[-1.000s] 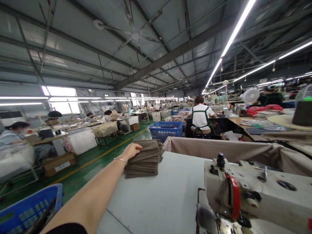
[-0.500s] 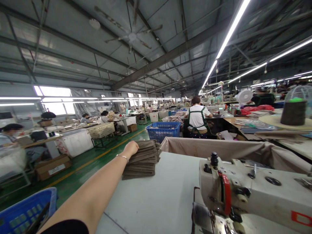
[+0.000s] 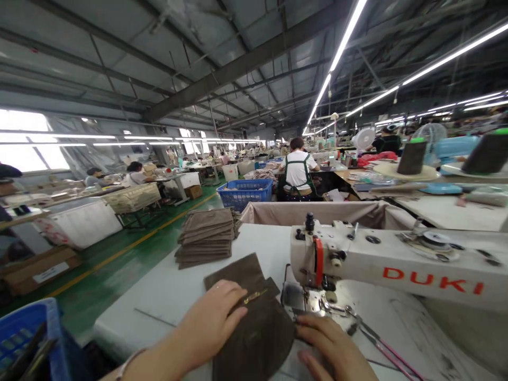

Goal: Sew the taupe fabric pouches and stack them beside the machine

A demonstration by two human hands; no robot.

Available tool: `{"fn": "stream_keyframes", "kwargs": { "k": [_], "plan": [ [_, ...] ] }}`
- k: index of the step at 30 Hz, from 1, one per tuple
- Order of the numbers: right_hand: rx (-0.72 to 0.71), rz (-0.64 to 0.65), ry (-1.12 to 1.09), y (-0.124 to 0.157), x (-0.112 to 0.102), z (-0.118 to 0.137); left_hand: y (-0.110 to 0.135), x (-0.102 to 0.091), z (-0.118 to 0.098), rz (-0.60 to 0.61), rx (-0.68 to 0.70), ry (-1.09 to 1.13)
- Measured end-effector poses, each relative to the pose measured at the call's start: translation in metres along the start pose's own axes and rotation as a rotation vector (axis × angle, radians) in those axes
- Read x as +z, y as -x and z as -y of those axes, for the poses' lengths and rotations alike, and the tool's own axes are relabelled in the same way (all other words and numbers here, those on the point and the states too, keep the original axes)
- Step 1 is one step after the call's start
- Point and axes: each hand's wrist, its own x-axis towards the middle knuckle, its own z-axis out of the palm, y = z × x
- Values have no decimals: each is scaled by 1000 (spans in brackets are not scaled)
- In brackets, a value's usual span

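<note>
A dark brown fabric piece (image 3: 254, 323) with a small metal part on it lies on the white table (image 3: 159, 296) in front of the sewing machine (image 3: 389, 264). My left hand (image 3: 210, 323) rests flat on the fabric's left side, fingers stretched out. At the fabric's right edge, near the machine's needle area (image 3: 317, 304), my right hand (image 3: 333, 352) lies with its fingers extended. A stack of folded brown fabric pieces (image 3: 206, 236) sits further back on the table, apart from both hands.
A blue basket (image 3: 27, 338) stands at the lower left beside the table. A beige cloth trough (image 3: 317, 211) hangs behind the table. A person in a white shirt and green apron (image 3: 297, 169) sits ahead by a blue crate (image 3: 244, 193). Thread cones (image 3: 413, 156) stand right.
My left hand left the stack at the back and now lies on a fabric piece in front of the machine. My right hand has come into view. The camera tilted down and right.
</note>
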Motion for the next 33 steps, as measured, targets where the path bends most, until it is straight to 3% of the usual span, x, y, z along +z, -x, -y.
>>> {"fn": "stream_keyframes", "kwargs": {
  "k": [4,8,12,16,19,22,26,29,33],
  "plan": [
    [65,120,41,-1,-4,20,1,65,-16,11,-17,96],
    [133,89,14,8,4,32,-26,87,-16,-51,-183,119],
    [244,-15,-93,19,13,35,-32,75,-26,-15,-242,223],
    [374,-188,-225,27,8,43,-8,46,-54,109,-170,454],
    [290,-219,-267,28,-9,56,13,22,-77,174,-162,722],
    [186,-202,-284,28,-29,70,26,8,-92,179,-252,1052],
    [117,-174,-241,30,-43,81,32,6,-98,87,-274,1153],
    [106,-189,-196,33,-40,82,37,9,-103,42,-289,1241],
    [181,-176,-255,36,-33,82,43,10,-114,43,-418,1463]
  ]
}}
